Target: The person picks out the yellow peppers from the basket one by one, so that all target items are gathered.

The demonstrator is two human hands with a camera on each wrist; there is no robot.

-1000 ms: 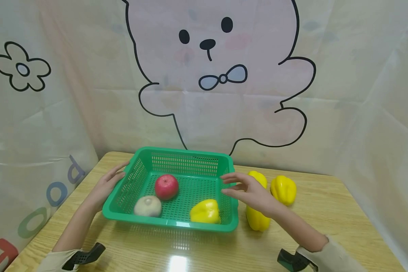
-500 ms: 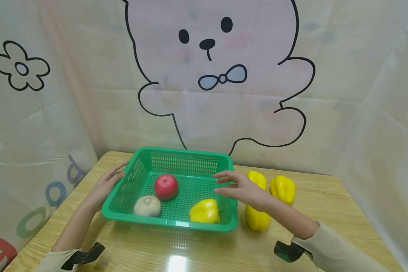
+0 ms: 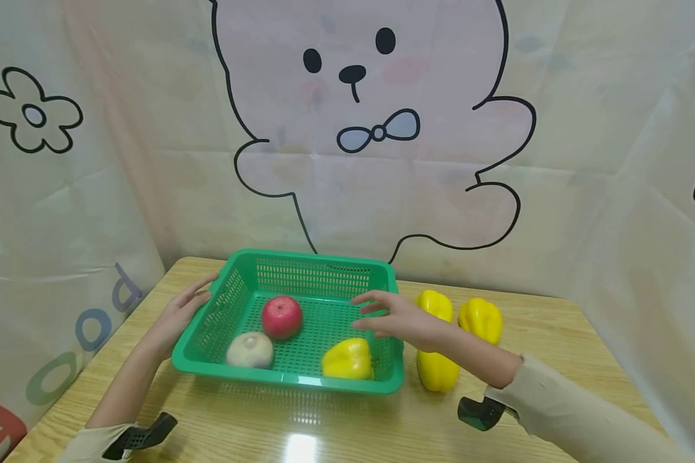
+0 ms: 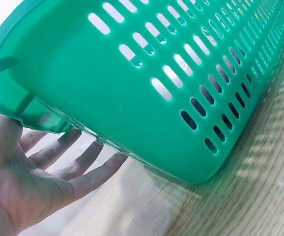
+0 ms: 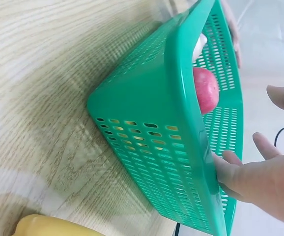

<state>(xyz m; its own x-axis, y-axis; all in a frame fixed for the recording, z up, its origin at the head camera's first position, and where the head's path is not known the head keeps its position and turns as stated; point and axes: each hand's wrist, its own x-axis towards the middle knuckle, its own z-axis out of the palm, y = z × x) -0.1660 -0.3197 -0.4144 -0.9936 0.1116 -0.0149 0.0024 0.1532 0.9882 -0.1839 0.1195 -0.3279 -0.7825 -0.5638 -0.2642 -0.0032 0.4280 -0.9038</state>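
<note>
A green plastic basket (image 3: 284,380) stands on the wooden table. Inside lie a red round fruit (image 3: 282,317), a whitish bulb-like vegetable (image 3: 250,351) and a yellow bell pepper (image 3: 347,360). My left hand (image 3: 179,318) rests against the basket's left side. In the left wrist view, the left fingers (image 4: 90,160) are spread along its outer wall. Over the right rim reaches my right hand (image 3: 402,319), fingers spread and holding nothing. From the right wrist, the right hand (image 5: 267,179) appears at the rim; whether it touches it I cannot tell.
More yellow bell peppers lie right of the basket: one at the back right (image 3: 481,319), a front one (image 3: 438,372), and a back one (image 3: 435,304) partly behind my right hand. A printed cloth (image 3: 556,244) hangs behind the table (image 3: 556,341).
My right hand has moved left, from beside the right rim to over the basket's inside. The left hand and the basket's contents look unmoved.
</note>
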